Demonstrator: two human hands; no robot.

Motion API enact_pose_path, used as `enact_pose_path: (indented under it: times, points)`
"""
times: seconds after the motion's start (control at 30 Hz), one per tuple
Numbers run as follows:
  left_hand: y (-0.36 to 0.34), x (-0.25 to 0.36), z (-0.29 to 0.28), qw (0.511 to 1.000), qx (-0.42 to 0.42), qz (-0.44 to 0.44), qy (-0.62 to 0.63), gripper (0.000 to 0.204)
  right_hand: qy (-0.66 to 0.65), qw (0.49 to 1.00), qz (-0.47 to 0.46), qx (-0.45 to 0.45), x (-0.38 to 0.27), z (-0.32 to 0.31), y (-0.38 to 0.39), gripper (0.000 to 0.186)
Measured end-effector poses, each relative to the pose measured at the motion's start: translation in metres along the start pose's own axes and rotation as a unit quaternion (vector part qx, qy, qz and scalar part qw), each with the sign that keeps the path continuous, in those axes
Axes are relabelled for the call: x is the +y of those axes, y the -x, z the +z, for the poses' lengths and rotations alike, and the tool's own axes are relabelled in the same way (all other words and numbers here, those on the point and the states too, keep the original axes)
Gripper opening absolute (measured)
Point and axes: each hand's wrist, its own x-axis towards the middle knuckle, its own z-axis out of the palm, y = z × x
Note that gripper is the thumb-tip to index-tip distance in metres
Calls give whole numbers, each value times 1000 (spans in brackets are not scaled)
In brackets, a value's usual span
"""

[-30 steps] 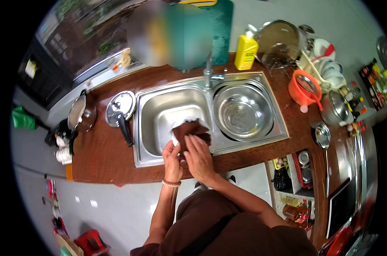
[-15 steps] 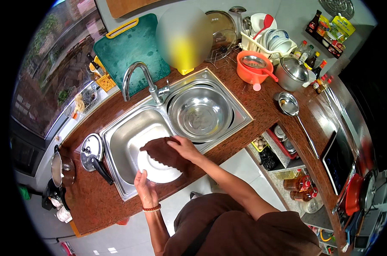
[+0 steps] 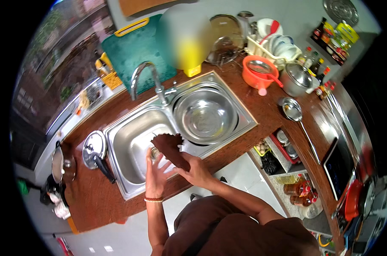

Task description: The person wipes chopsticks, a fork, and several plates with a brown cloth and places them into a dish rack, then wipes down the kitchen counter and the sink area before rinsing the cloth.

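Observation:
A dark brown cloth (image 3: pixel 170 148) bunches up over the front of the left sink basin (image 3: pixel 136 132). My right hand (image 3: pixel 195 171) grips its lower end, fingers closed around the fabric. My left hand (image 3: pixel 156 174), with a beaded bracelet at the wrist, is raised beside the cloth with its fingers apart and seems to hold nothing. A drain shows just beyond the left fingertips. In the right basin sits a large round steel bowl (image 3: pixel 206 117). The white plate from the earlier frame is not visible.
A curved faucet (image 3: pixel 147 77) rises behind the sink. Left of it lie a pot lid (image 3: pixel 94 147) and a pot (image 3: pixel 62 165). To the right are an orange colander (image 3: pixel 259 76), a dish rack (image 3: pixel 272 53), a lidded pot (image 3: pixel 296 79) and a ladle (image 3: pixel 292 110).
The white plate has gone out of sight. My right hand has drawn the cloth in, and it is now bunched instead of spread. My left hand has opened and risen slightly. The view has shifted a little.

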Motion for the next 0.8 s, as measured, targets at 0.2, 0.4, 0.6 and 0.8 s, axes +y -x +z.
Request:
enact_pose_path:
  times: [0.2,0.4,0.6,0.8]
  points:
    - [-7,-6,-5,943,-227,-67,235,102,184,952,-187,-155,-9,15,20,53]
    - [2,-10,1,958,-118,40,260,79,301,922,-185,-158,-1,36,-7,41]
    - [-5,-5,-17,954,-124,100,253,77,355,913,-199,-33,-15,63,-14,35]
    - [-2,-13,-53,912,-224,1,344,105,351,908,-212,-83,-23,60,-7,16]
